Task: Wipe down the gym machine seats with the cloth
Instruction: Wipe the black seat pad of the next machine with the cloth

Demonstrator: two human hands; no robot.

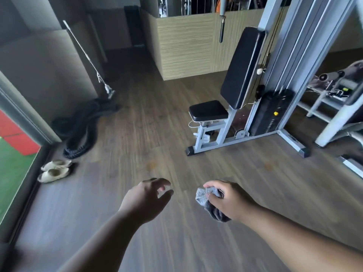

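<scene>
The right hand (pixel 229 201) grips a grey cloth (pixel 209 205), partly hidden; the left hand (pixel 146 199) is open, far from the seat (pixel 208 110).

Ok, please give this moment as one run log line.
right hand: holds cloth | left hand: open, empty | seat: not reached

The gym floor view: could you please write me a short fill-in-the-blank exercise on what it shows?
1. The right hand holds a grey ____.
2. The left hand holds ____.
3. The black seat stands ahead of the hands on a ____ frame.
4. A pair of pale ____ lies on the floor near the rope.

Missing words: cloth; nothing; white; shoes
</scene>
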